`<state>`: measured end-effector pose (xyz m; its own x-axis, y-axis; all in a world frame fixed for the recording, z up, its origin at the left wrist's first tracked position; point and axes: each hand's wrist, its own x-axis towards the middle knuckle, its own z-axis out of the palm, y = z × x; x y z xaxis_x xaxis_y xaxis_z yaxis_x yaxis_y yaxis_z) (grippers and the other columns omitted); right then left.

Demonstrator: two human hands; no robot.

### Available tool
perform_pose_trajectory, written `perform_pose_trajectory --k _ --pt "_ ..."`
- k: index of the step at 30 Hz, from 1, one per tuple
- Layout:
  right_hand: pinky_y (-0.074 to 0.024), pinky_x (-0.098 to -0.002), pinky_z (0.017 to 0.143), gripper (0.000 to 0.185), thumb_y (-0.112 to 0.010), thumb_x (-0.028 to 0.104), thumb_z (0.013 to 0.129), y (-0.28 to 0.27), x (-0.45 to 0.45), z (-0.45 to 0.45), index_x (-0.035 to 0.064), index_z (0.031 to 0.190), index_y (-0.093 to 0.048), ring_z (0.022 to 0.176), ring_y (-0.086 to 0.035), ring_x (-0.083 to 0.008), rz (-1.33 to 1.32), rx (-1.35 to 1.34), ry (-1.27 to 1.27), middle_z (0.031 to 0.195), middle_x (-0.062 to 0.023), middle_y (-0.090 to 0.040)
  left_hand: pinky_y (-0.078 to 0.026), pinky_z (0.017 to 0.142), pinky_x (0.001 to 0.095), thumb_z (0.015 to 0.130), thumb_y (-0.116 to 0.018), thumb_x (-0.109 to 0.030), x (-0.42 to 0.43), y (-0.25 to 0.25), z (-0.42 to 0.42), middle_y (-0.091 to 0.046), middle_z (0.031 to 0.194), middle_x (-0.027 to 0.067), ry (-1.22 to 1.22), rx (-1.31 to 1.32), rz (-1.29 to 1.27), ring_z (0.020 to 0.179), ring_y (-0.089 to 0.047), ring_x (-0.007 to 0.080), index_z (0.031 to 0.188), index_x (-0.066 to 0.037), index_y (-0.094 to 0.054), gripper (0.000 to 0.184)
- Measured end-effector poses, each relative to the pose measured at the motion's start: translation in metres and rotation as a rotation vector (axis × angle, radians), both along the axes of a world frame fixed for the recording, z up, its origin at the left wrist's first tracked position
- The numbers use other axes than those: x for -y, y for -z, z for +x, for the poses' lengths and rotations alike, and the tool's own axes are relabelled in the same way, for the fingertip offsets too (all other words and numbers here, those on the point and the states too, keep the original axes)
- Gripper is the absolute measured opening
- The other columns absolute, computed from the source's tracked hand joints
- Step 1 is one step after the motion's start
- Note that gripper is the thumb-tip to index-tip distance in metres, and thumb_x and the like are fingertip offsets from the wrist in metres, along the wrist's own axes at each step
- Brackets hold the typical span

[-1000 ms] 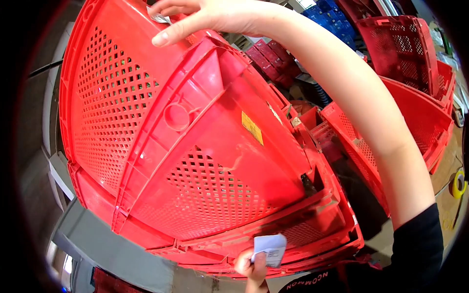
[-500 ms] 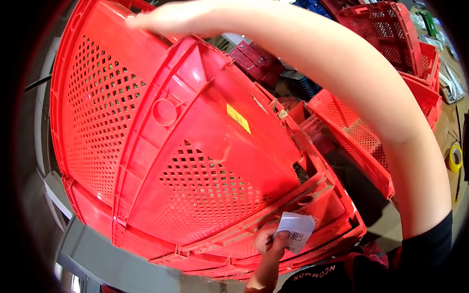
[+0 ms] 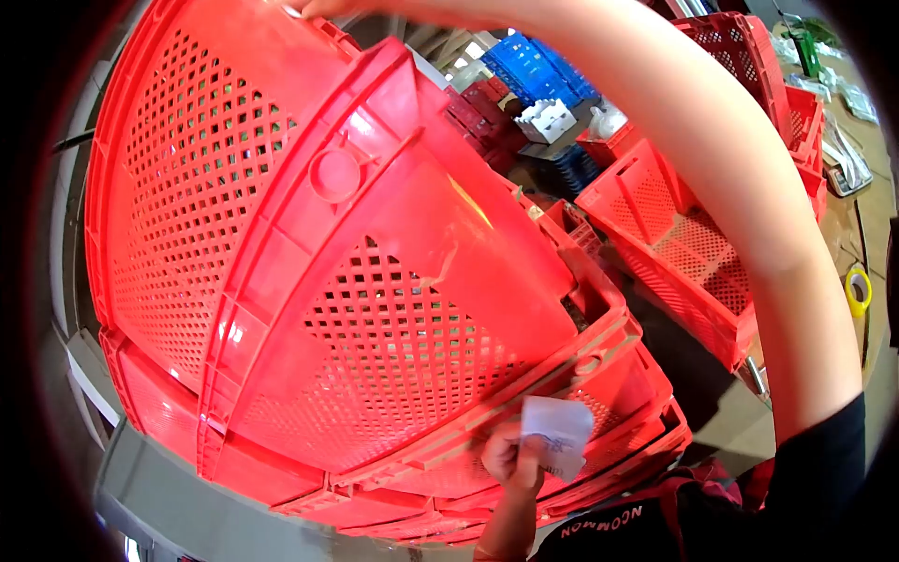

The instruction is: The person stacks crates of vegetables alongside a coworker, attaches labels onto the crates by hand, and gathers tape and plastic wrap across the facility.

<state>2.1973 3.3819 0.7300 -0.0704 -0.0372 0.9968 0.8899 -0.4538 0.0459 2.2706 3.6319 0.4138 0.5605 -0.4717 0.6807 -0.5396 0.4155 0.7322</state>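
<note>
Turned since the earlier frame, the paper slip (image 3: 560,431) is pinched in the left hand (image 3: 513,457) by the near edge of the red crate stack (image 3: 417,211). Mostly cut off, the right hand (image 3: 318,7) is at its far edge, its grip untellable. Green specks (image 3: 457,324) show through the holes; a dark gap (image 3: 674,361) separates the stack from an open crate (image 3: 665,281) at right.

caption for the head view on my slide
Left hand holding a slip of paper in front of stacked red crates, right hand up by the top one.
</note>
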Motion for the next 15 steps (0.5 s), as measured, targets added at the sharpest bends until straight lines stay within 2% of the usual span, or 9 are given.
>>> perform_pose_trajectory --k 2,3,5,7,8,10,12,13,15 --pt "-0.0371 -0.0299 0.077 0.038 -0.048 0.037 0.082 0.029 -0.01 -0.017 0.0046 0.1 -0.057 0.084 -0.052 -0.018 -0.011 0.015 0.091 0.092 -0.0105 -0.058 -0.044 0.069 0.0271 0.083 -0.054 -0.012 0.004 -0.003 0.002 -0.058 0.082 0.0088 -0.162 -0.06 -0.091 0.074 -0.054 0.0141 0.084 -0.002 -0.05 0.011" --pt "-0.0368 -0.0297 0.077 0.037 -0.049 0.035 0.081 0.048 -0.017 -0.023 0.0046 0.1 -0.057 0.084 -0.051 -0.0179 -0.035 -0.018 0.126 0.092 -0.0105 -0.058 -0.043 0.07 0.0251 0.086 -0.051 -0.011 0.007 -0.011 0.001 -0.057 0.087 0.0079 -0.135 -0.086 -0.087 0.076 -0.054 0.0136 0.091 -0.002 -0.048 0.011" --pt "-0.036 -0.0294 0.077 0.035 -0.052 0.033 0.081 0.092 -0.029 -0.025 0.0047 0.1 -0.058 0.085 -0.051 -0.0179 -0.131 -0.156 0.158 0.092 -0.0104 -0.057 -0.044 0.073 0.0274 0.086 -0.051 -0.01 0.01 -0.024 -0.004 -0.057 0.091 0.0079 -0.047 -0.095 -0.085 0.08 -0.054 0.0137 0.094 -0.002 -0.048 0.011" --pt "-0.043 -0.0227 0.059 0.024 -0.063 0.011 0.077 0.14 -0.044 -0.008 -0.0002 0.096 -0.055 0.068 -0.054 -0.0086 -0.25 -0.304 0.134 0.079 -0.0038 -0.059 -0.044 0.074 0.0279 0.086 -0.051 -0.01 0.018 -0.034 -0.008 -0.056 0.093 0.0079 0.009 -0.093 -0.122 0.081 -0.054 0.0137 0.095 -0.003 -0.048 0.011" --pt "-0.0425 -0.0223 0.058 0.028 -0.063 0.009 0.077 0.159 -0.048 -0.011 -0.0002 0.102 -0.053 0.069 -0.053 -0.0085 -0.376 -0.385 0.147 0.081 -0.0041 -0.058 -0.044 0.075 0.0285 0.087 -0.051 -0.009 0.019 -0.038 -0.01 -0.056 0.092 0.0077 0.003 -0.044 -0.153 0.083 -0.054 0.014 0.095 -0.002 -0.048 0.012" --pt "-0.0416 -0.0208 0.06 0.038 -0.062 0.006 0.079 0.18 -0.053 -0.028 0.0015 0.113 -0.045 0.072 -0.053 -0.0078 -0.281 -0.937 -0.206 0.086 -0.0039 -0.059 -0.044 0.076 0.0292 0.087 -0.051 -0.009 0.022 -0.042 -0.011 -0.057 0.092 0.0075 -0.008 -0.003 -0.186 0.084 -0.054 0.0142 0.096 -0.002 -0.048 0.012" --pt "-0.0385 -0.0212 0.054 0.033 -0.06 0.01 0.082 0.193 -0.061 -0.026 0.002 0.109 -0.044 0.062 -0.049 -0.0049 -0.018 -1.082 -0.634 0.069 -0.0007 -0.054 -0.042 0.077 0.0275 0.085 -0.055 -0.008 0.027 -0.045 -0.01 -0.051 0.105 0.0139 -0.06 0.146 -0.158 0.081 -0.054 0.015 0.091 0.0 -0.049 0.011" --pt "-0.0381 -0.0202 0.058 0.033 -0.056 0.006 0.084 0.199 -0.062 -0.034 0.0021 0.113 -0.041 0.064 -0.05 -0.0054 0.15 -1.16 -0.821 0.069 0.0007 -0.053 -0.042 0.078 0.0286 0.083 -0.057 -0.008 0.03 -0.044 -0.004 -0.042 0.117 0.0177 -0.07 0.269 -0.164 0.086 -0.055 0.0198 0.09 -0.001 -0.051 0.012" --pt "-0.0385 -0.0201 0.059 0.035 -0.056 0.006 0.084 0.207 -0.057 -0.03 0.0013 0.115 -0.039 0.066 -0.051 -0.0057 0.157 -1.136 -0.832 0.07 -0.0002 -0.054 -0.043 0.078 0.0299 0.082 -0.058 -0.009 0.039 -0.045 -0.009 -0.039 0.12 0.0175 0.008 0.222 -0.224 0.092 -0.053 0.0217 0.091 -0.002 -0.051 0.013"
